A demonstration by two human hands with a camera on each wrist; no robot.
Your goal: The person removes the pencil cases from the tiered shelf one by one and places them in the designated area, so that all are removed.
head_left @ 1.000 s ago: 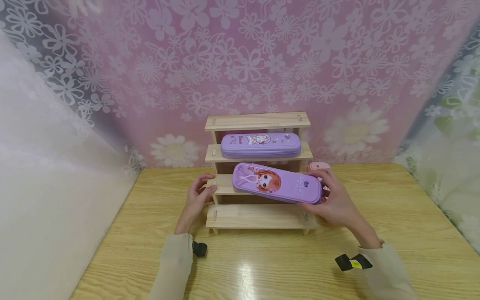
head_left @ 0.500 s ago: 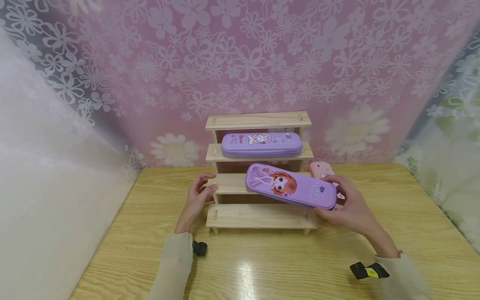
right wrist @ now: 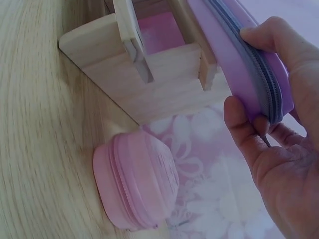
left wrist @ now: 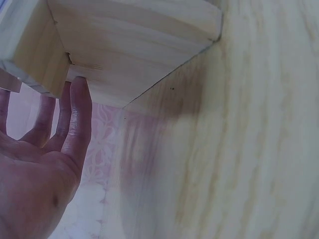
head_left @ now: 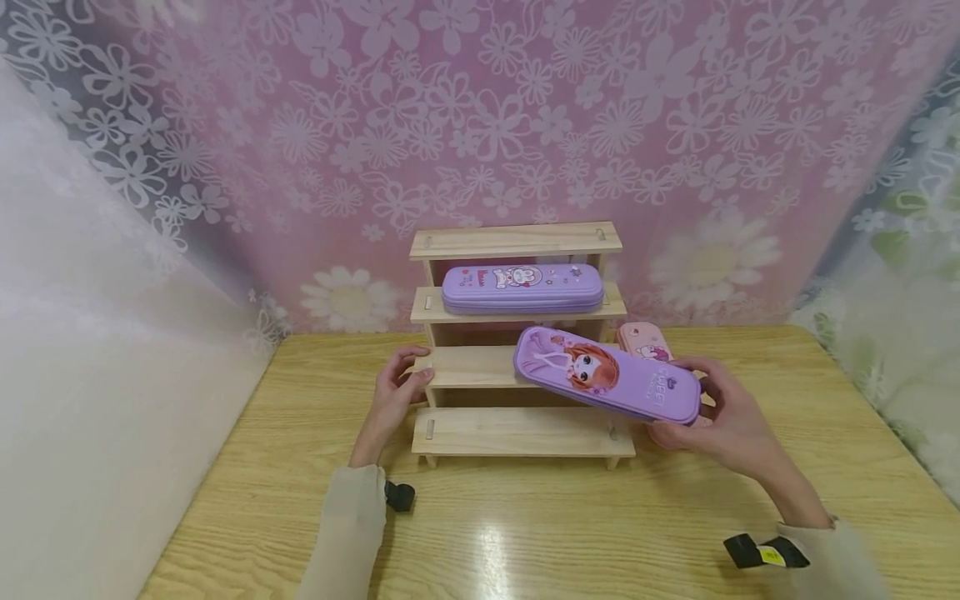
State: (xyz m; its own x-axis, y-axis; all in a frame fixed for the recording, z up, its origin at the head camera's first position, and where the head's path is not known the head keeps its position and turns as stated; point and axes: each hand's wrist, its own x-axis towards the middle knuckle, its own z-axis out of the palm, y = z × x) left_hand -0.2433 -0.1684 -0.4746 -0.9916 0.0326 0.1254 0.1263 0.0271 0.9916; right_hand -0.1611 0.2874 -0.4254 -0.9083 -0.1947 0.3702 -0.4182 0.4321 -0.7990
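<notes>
Shelf (head_left: 517, 432) clasped at its left edge by left grip (head_left: 392, 398); right grip (head_left: 727, 423) clamps tilted purple case (head_left: 609, 375) jutting past right edge; surface (head_left: 480, 517) stretches in front.

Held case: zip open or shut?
Shut, as far as visible: the held case shows no gap along its zip in the right wrist view. Far side hidden, cannot tell.

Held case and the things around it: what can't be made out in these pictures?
Held case, right wrist view: far end cut off by the top edge.
Pink case, head view: middle hidden behind the held case and right hand.
Small print beside SWEET, head view: too small to read.
Left hand, left wrist view: partly hidden behind the shelf.
</notes>
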